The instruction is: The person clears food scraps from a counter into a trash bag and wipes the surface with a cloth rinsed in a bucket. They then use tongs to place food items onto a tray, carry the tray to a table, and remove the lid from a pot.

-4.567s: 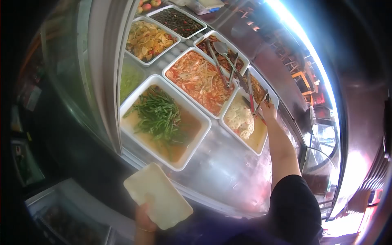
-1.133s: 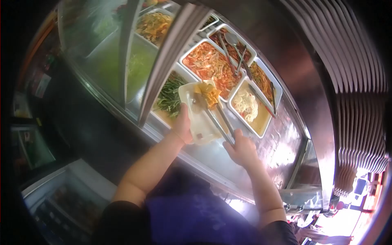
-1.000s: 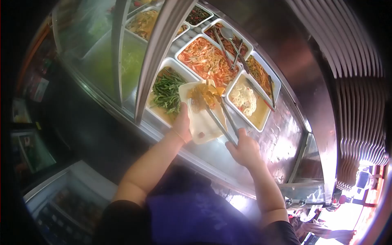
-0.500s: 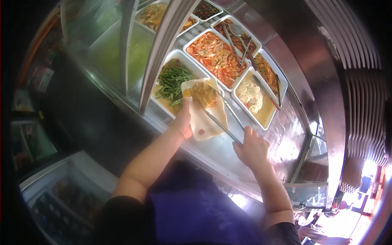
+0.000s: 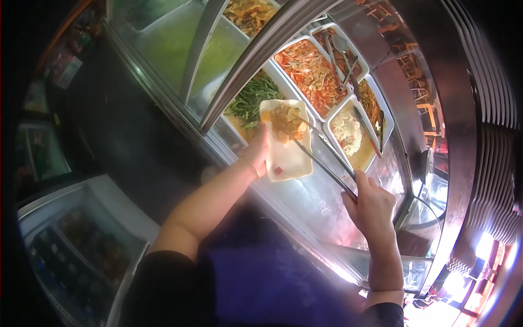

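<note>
A small white rectangular plate [image 5: 291, 163] is gripped at its left edge by my left hand [image 5: 258, 148]. Yellowish sliced food [image 5: 287, 123] lies on its upper part, and a small reddish piece rests lower down. My right hand [image 5: 371, 206] is closed round metal tongs [image 5: 330, 170], whose tips are at the food, with the arms apart. Behind the plate is a tray of green stalks [image 5: 255, 101], partly covered by it. To the right stand trays of red-orange shredded food [image 5: 314, 73] and pale round slices [image 5: 346, 134], the latter with tongs lying across it.
A dark red dish with utensils [image 5: 339, 52] and a shredded orange dish [image 5: 370, 102] stand farther back. Metal framing [image 5: 256, 57] of the glass case crosses the left side. An open-topped chest [image 5: 90, 234] is at lower left.
Since the earliest frame, my right hand has come to hold tongs over the plate, which now bears food. Lately the tongs have drawn slightly back from the food, their arms wider, and the view has shifted.
</note>
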`<action>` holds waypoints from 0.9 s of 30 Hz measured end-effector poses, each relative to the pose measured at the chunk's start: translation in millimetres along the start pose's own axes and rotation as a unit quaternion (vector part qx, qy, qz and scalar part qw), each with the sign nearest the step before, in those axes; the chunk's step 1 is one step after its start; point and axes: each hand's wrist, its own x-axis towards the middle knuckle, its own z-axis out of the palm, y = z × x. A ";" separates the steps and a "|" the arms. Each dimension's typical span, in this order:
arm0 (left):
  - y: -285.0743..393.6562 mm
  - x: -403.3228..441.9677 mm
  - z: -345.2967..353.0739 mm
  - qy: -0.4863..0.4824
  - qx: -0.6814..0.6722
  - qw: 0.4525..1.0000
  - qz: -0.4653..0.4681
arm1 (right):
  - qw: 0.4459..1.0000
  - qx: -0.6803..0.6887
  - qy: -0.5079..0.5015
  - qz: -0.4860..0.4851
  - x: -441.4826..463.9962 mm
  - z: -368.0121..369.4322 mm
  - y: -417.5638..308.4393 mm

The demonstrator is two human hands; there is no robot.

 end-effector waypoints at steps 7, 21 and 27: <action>-2.4 -2.2 12.4 -0.013 0.010 1.000 -0.010 | 0.999 -0.029 -0.015 0.019 20.7 12.5 -6.5; 9.6 -37.6 -19.4 -0.117 -0.021 0.993 -0.003 | 0.956 0.259 -0.050 0.127 11.8 30.4 12.5; 13.4 -116.1 -45.0 -0.013 0.008 0.999 0.028 | 0.971 0.158 -0.146 0.104 18.3 77.5 28.4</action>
